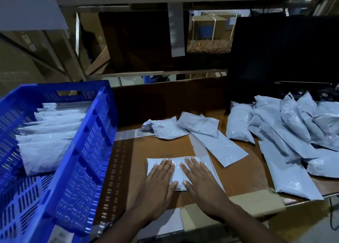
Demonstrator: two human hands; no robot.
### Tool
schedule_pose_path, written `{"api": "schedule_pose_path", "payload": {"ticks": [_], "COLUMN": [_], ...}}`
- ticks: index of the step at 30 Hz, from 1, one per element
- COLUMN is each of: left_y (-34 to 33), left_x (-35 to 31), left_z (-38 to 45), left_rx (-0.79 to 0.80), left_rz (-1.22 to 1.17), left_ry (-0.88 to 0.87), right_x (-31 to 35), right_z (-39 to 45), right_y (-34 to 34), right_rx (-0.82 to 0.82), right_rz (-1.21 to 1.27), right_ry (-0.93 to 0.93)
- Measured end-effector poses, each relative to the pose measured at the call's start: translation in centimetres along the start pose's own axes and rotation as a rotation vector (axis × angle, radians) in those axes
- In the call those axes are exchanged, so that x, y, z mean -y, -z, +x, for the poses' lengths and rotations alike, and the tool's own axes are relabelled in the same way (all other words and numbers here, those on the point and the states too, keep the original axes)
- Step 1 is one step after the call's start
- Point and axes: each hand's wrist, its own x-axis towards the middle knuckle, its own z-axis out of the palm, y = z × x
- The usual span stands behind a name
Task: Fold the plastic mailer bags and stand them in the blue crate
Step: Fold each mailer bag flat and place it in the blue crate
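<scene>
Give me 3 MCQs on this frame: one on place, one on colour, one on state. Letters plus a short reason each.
1. Where is the crate relative to the bag being pressed?
A. to its left
B. to its right
C. under it

2. What colour is the crate?
A. red
B. blue
C. green

3. What are the hands doing?
A. both pressing flat on a bag
B. both lifting a bag off the table
C. one reaching into the crate

Answers:
1 A: the blue crate sits left of the mailer bag on the table.
2 B: its slotted walls are plainly blue, with folded bags standing inside.
3 A: the left hand and right hand lie side by side, fingers straight, on the bag.
</scene>
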Motion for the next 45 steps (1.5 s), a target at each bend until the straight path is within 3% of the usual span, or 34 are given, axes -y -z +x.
{"api": "schedule_pose_path", "payload": {"ticks": [2, 4, 6, 8, 20, 25, 28, 32, 45], "left_y": [0.7, 1.4, 2.0, 1.6, 0.4, 1.6, 2.3, 0.2, -0.7], "left_x": [0.6, 0.9, 1.0, 1.4, 2.4, 1.3, 0.5, 0.5, 1.1], "left_z": [0.3, 0.4, 0.4, 0.3, -0.8, -0.7, -0.7, -2.6, -2.0], "left_rx": [-0.019, -0.137, -0.186, -0.122, -0.014, -0.077, -0.135, -0.062, -0.087], "left_rz": [-0.131, -0.238, -0.214, -0.089, -0.006, -0.015, -0.004, 0.049, 0.153], "left_ry": [0.01, 0.092, 0.189, 0.185, 0.176, 0.178, 0.135, 0.034, 0.019], "right_x": [0.2, 0.6, 0.8, 0.5, -1.0, -0.2, 1.4, 2.6, 2.4], "right_z": [-0.1, -0.4, -0.6, -0.6, -0.9, -0.4, 0.2, -0.7, -0.1], "right_y": [1.0, 1.9, 2.3, 1.9, 0.7, 2.6, 3.3, -0.1, -1.0], "right_rx": [0.015, -0.029, -0.09, -0.089, -0.045, -0.075, -0.2, -0.162, -0.179], "right_rz": [0.118, 0.175, 0.06, -0.018, -0.082, -0.128, -0.076, -0.111, -0.167], "right_ry": [-0.033, -0.119, -0.189, -0.212, -0.154, -0.16, -0.053, 0.1, 0.056]}}
